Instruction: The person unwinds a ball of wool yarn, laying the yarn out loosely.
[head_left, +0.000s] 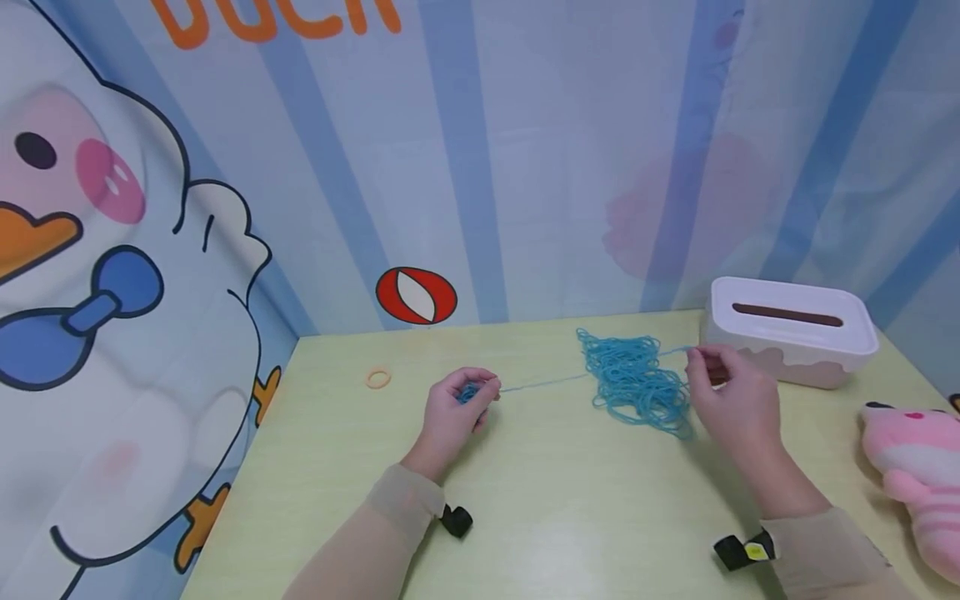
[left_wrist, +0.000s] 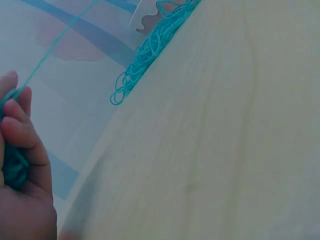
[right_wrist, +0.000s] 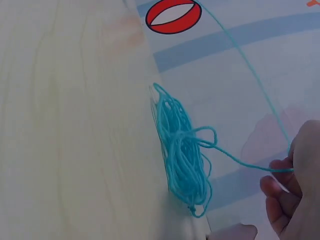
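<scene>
A loose heap of blue yarn point(head_left: 636, 379) lies on the table, made of many tangled loops. To its left, my left hand point(head_left: 452, 414) holds a small wound bundle of the same yarn point(left_wrist: 15, 169), fingers curled round it and partly hiding it. One taut strand point(head_left: 542, 384) runs from that bundle toward the right, passing over the heap. At the heap's right side, my right hand point(head_left: 738, 404) pinches yarn between thumb and fingers. The right wrist view shows a second strand point(right_wrist: 242, 163) rising from the heap point(right_wrist: 180, 150) to this pinch.
A white tissue box point(head_left: 791, 321) with a dark slot stands at the back right, close behind the right hand. A pink plush toy point(head_left: 918, 483) lies at the right edge. Back left on the table point(head_left: 315, 467) is a small orange ring point(head_left: 378, 378). A printed curtain point(head_left: 555, 167) hangs behind.
</scene>
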